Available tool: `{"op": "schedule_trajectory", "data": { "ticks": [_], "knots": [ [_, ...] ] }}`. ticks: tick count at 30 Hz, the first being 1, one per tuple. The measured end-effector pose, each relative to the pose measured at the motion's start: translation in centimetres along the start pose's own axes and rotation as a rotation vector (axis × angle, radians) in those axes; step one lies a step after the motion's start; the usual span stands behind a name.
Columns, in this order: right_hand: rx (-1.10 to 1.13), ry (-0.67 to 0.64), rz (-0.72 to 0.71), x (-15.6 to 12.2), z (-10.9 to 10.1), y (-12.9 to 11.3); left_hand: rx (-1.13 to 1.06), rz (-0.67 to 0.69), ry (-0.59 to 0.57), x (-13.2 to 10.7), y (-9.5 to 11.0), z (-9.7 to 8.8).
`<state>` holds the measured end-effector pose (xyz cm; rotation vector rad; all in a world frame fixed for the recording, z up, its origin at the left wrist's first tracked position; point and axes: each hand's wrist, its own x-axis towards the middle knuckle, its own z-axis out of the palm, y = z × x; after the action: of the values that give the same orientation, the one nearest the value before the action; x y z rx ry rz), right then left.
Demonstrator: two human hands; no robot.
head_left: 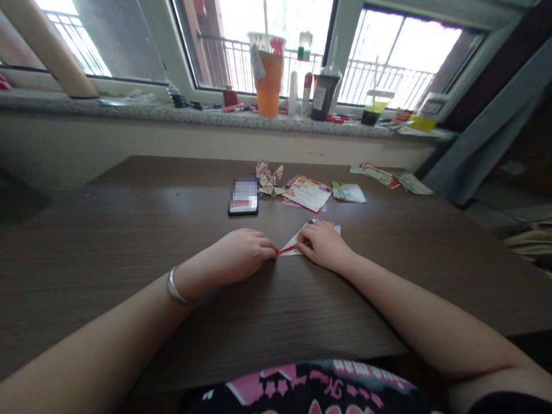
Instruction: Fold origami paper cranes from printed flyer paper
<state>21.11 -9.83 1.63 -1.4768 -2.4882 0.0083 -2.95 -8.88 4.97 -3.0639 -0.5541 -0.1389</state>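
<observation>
A sheet of printed paper (290, 248), folded to a pointed corner with a red stripe, lies on the table in front of me. My left hand (244, 252), a silver bangle on its wrist, pinches the pointed left corner with its fingertips. On the paper's right half rests my right hand (323, 242), its fingers curled and pressing the sheet down. That hand covers much of the paper, so its folds there are hidden.
Beyond the hands lie a phone (244, 196), folded paper pieces (269, 178), printed sheets (308, 192) and a card stack (349, 192). More cards (413, 183) sit far right. An orange drink cup (269, 80) and a dark cup (324, 95) stand on the windowsill (207, 117).
</observation>
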Motion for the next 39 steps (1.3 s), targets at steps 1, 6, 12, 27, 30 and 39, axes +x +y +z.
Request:
{"op": "schedule_trajectory", "data": {
  "ticks": [1,6,12,27,30,39],
  "knots": [
    [0.000,0.001,-0.001,0.0,0.0,0.0,-0.016,-0.005,0.001,-0.1,0.0,0.0],
    [0.016,0.026,-0.023,-0.1,0.3,0.2,-0.114,-0.034,0.023,-0.4,-0.4,0.0],
    [0.047,0.084,-0.150,0.0,0.2,0.6,-0.191,-0.064,0.116,-0.3,-0.8,1.4],
    [0.006,0.277,0.003,-0.2,0.2,0.7,-0.042,0.081,0.150,0.7,1.2,2.0],
    [0.055,0.264,0.017,-0.6,-0.1,0.4,-0.058,0.042,0.133,0.9,1.6,1.9],
    [0.149,0.153,0.029,-1.2,-0.1,-0.1,-0.131,0.013,0.133,0.8,1.6,2.0]
  ]
}}
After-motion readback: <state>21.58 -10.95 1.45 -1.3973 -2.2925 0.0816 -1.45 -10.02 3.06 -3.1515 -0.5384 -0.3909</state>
